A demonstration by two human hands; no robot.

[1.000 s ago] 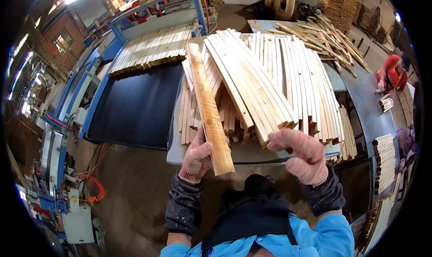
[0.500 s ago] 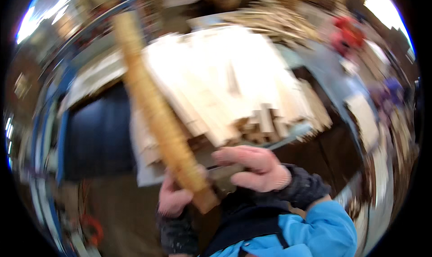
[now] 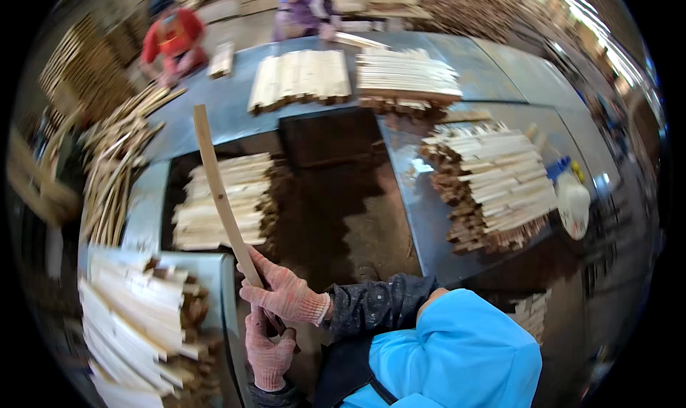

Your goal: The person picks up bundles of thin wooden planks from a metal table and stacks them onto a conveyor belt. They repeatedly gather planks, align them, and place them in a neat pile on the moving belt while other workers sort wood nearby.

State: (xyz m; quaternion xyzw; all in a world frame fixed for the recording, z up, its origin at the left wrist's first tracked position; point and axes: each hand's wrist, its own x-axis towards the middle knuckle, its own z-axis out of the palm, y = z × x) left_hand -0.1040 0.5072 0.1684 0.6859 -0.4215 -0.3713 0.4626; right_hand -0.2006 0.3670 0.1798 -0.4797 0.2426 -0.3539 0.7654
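Note:
A long, narrow wooden strip point(image 3: 223, 193) with a small dark knot rises from my hands, tilted so that its far end points up and to the left. Its lower end is in my left hand point(image 3: 270, 358), whose gloved fingers are closed round it. Just above, my right hand point(image 3: 291, 295), also in a pinkish knit glove, reaches across from the right and has its fingers on the strip's edge. Part of the lower end is hidden by the hands.
Strip stacks lie at near left point(image 3: 143, 315), left point(image 3: 221, 204) and right point(image 3: 493, 179). Two more bundles point(image 3: 300, 76) rest on the grey metal table point(image 3: 236, 76). A person in red point(image 3: 171, 40) and one in purple point(image 3: 300, 8) work beyond. A white jug point(image 3: 573, 206) stands at right.
My view has swung to the right, away from the pale stack that lay in front of me. My right hand, earlier apart from the strip, is now on it; the left still holds it.

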